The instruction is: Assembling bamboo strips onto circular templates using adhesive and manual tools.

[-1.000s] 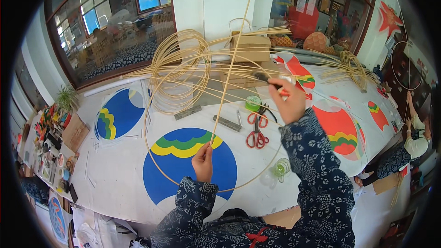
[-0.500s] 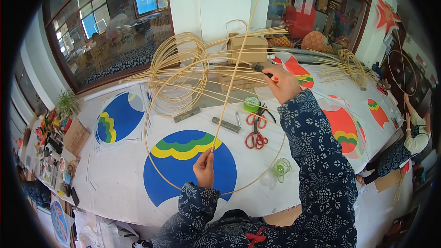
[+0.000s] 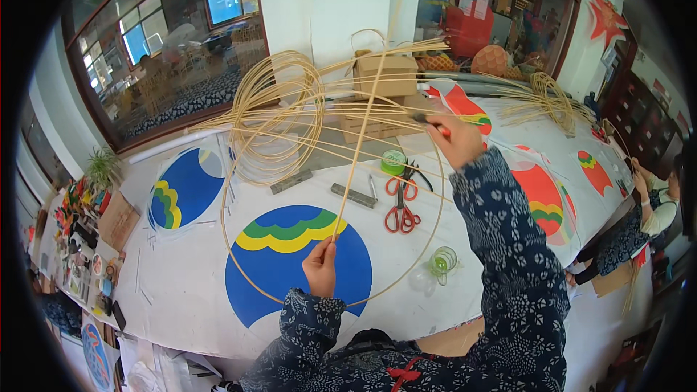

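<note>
My left hand pinches the lower end of a long pale bamboo strip, which rises steeply and leans to the right. Around it runs a thin bamboo hoop, passing low near my left wrist. My right hand grips a short tool with a dark tip and a bit of red on its handle; its exact kind is unclear. The tip sits to the right of the strip, apart from it. Below my left hand lies a blue rounded panel with green and yellow scalloped bands.
Red-handled scissors, green tape, a small glass and grey blocks lie on the white table. Coiled bamboo and cardboard boxes stand behind. Another person works at far right.
My right hand has moved right and slightly down with the tool, away from the strip. My left hand keeps its pinch. The person at far right has shifted their hands.
</note>
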Available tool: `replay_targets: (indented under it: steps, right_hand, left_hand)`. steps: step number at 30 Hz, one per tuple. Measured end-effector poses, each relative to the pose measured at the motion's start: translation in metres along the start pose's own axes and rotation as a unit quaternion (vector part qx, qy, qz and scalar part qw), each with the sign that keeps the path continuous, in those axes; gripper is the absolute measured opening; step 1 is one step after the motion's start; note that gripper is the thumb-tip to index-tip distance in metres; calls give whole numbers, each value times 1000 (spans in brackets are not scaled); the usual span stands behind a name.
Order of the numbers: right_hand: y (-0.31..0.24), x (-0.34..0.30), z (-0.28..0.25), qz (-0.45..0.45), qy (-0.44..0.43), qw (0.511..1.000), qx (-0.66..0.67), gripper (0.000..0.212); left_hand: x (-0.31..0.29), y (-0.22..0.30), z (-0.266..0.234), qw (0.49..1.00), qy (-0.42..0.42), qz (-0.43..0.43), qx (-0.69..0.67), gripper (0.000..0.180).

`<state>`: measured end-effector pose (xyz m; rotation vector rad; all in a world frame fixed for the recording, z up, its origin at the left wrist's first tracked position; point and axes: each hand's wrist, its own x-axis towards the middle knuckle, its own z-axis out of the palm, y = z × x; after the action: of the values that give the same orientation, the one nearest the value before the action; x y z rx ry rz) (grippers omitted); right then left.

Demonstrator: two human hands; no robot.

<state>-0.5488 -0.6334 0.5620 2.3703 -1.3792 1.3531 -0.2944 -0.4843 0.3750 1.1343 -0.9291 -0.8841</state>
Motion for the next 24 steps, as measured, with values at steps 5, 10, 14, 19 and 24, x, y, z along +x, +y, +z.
replay_targets:
  steps: [5, 10, 14, 19, 24]
  right_hand:
    - [-13, 20, -1, -51, 3, 996, 71, 21]
    - [35, -43, -8, 37, -14, 999, 7, 20]
    - [55, -125, 16, 128, -65, 989, 14, 19]
    - [55, -225, 45, 230, -99, 966, 66, 19]
    - [35, -237, 15, 405, -47, 889, 208, 21]
  left_hand:
    - [-3, -6, -3, 1000, -5, 24, -20, 23]
    - [7, 15, -12, 995, -12, -72, -66, 23]
    - [12, 13, -22, 995, -7, -58, -78, 25]
    - [18, 12, -9, 995, -17, -67, -67, 25]
    - [30, 10, -17, 999, 38, -10, -10, 25]
